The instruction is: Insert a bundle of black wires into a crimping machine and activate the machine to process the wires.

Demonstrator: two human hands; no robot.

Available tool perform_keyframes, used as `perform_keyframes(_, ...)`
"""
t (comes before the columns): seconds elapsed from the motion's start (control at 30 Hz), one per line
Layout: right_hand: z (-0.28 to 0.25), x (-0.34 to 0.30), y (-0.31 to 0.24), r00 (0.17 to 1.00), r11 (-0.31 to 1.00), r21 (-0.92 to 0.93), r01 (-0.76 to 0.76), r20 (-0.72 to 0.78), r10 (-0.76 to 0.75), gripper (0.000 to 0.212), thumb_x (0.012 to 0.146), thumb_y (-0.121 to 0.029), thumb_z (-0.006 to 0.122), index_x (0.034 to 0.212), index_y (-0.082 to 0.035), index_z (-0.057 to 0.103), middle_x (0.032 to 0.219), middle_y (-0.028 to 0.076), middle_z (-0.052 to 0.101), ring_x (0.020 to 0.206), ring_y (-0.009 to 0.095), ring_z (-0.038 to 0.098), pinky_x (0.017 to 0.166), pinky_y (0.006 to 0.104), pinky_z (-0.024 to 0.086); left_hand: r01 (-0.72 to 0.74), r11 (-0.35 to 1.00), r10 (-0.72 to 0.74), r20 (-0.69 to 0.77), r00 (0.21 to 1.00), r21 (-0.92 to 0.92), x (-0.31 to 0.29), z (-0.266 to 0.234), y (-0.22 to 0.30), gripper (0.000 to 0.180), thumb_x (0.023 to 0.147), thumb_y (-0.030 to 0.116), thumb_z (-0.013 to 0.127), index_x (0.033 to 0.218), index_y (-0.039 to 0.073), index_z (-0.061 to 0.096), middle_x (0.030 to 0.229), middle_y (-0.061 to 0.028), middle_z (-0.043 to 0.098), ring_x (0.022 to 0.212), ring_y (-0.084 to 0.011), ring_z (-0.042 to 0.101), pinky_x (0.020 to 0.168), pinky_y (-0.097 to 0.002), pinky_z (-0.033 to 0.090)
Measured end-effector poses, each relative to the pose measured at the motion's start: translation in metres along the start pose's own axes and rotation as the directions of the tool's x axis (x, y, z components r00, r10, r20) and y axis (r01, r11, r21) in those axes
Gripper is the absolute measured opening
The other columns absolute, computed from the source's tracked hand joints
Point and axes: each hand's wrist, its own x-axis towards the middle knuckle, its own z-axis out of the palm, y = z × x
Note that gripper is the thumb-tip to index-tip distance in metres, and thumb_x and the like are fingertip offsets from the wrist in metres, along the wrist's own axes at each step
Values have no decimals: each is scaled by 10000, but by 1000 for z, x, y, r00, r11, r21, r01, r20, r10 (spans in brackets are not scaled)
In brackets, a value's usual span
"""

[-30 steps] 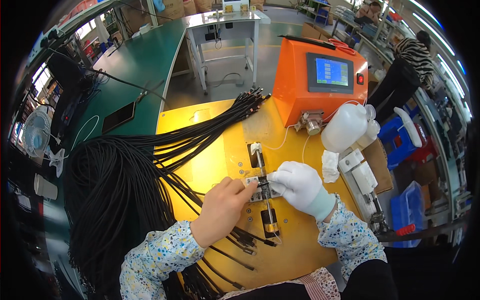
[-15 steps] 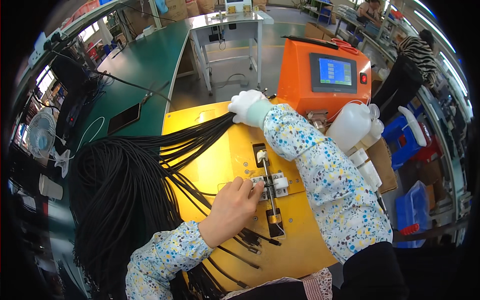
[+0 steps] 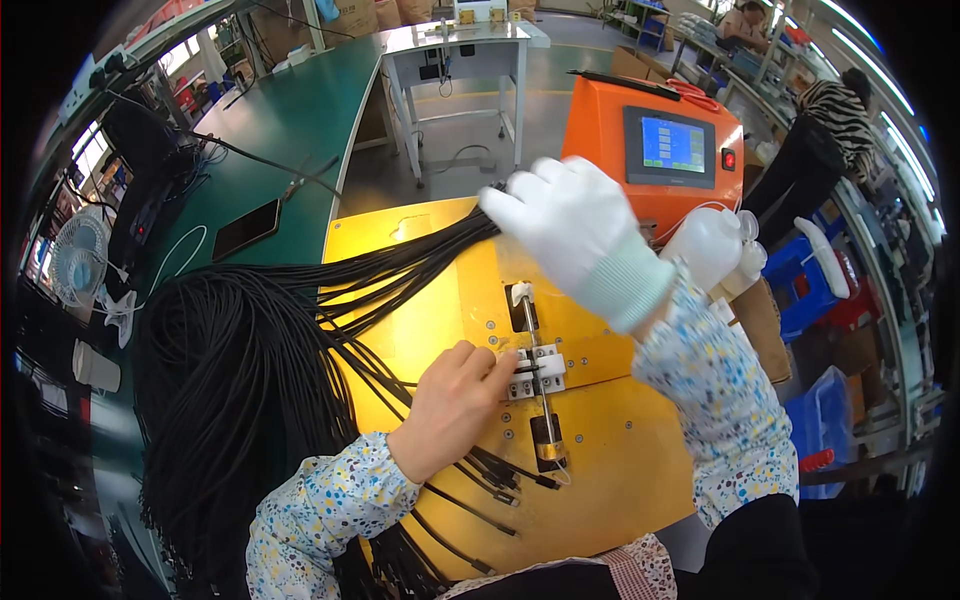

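Observation:
A large bundle of thin black cables (image 3: 235, 350) lies across the left side. Its strands run over the yellow machine plate (image 3: 600, 480) toward the far edge. My bare left hand (image 3: 455, 405) is closed, fingertips pinched on a black cable at a small white clamp block (image 3: 548, 368). Across that block passes a slim metal rod (image 3: 545, 408), set over two dark slots in the plate. My right hand (image 3: 570, 225), in a white glove, hovers above the plate's far part. Its curled fingers are by the far cable ends; what they hold is hidden.
An orange control box (image 3: 590, 125) with a lit screen stands at the far right. Next to it are white plastic bottles (image 3: 700, 250). A phone (image 3: 248, 230) rests on the green table (image 3: 300, 110). Blue bins (image 3: 825, 420) stand at right; a person in stripes (image 3: 835, 115) is beyond.
My right hand has lifted off the plate's far edge and come rightward, looking larger now. My left hand stays at the clamp block, shifted slightly left.

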Motion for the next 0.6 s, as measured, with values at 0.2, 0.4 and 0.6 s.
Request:
perform_keyframes(0.2, -28, -71, -4, 972, 979, 48, -199, 135, 191, 278, 751, -80, 633, 1026, -118, 636, 748, 17, 555, 717, 200, 566, 633, 325, 452, 48, 997, -50, -30, 998, -56, 6, -4, -8, 237, 730, 10, 670, 959, 20, 609, 934, -99, 595, 884, -280, 556, 801, -353, 462)
perform_keyframes(0.4, -28, -97, -17, 899, 869, 251, -426, 222, 377, 203, 783, -101, 679, 984, -89, 653, 766, 67, 621, 722, 256, 614, 635, 362, 479, 55, 998, -52, 143, 988, -19, 7, -13, -4, 191, 742, 25, 660, 922, 34, 597, 1003, -97, 595, 994, -290, 534, 904, -380, 422)
perform_keyframes(0.6, -44, -106, -62, 803, 454, 683, -572, 580, 139, 188, 822, -250, 671, 973, -140, 656, 813, 126, 646, 760, 334, 642, 658, 411, 510, 21, 957, -15, 22, 1000, -289, 5, -64, 43, 278, 759, 34, 704, 1026, 40, 628, 1072, -113, 599, 1048, -324, 554, 937, -422, 432)
